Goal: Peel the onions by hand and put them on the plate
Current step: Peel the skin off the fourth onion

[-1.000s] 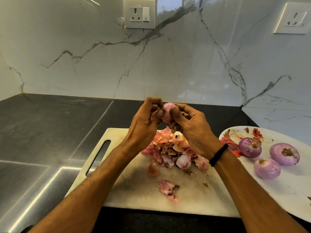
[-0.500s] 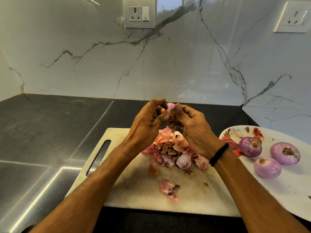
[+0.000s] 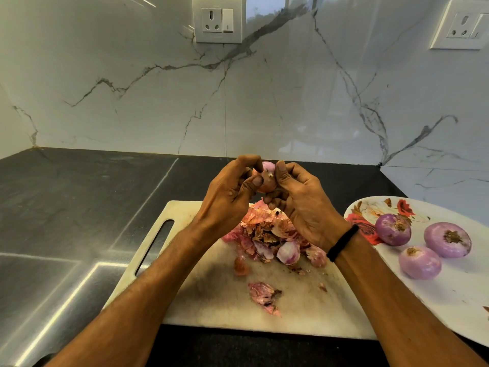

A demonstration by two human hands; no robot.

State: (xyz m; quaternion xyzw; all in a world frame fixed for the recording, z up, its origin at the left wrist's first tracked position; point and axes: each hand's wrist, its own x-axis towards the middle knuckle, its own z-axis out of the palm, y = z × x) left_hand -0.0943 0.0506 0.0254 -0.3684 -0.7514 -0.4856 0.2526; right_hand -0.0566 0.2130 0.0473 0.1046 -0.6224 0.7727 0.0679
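The onion (image 3: 266, 178) sits between my two hands, held up in the air above the far edge of the cutting board (image 3: 201, 300). My left hand (image 3: 227, 200) grips it from its left side, the thumb pressed on its near face and the other fingers (image 3: 247, 161) curled over its top. My right hand (image 3: 304, 207) pinches it from the other side, thumb against its upper right and the remaining fingers tucked beneath. Only a strip of pinkish skin shows between them.

Below the onion, a pile of peels (image 3: 267, 231) is heaped on the board's far half, and a loose peel (image 3: 263, 296) lies on its near half. A black wristband (image 3: 342, 242) circles my right wrist. Right of the board, touching its edge, is the plate (image 3: 449, 292) with three peeled onions (image 3: 420, 262) on it. Board and plate both rest on the dark tabletop (image 3: 66, 207).
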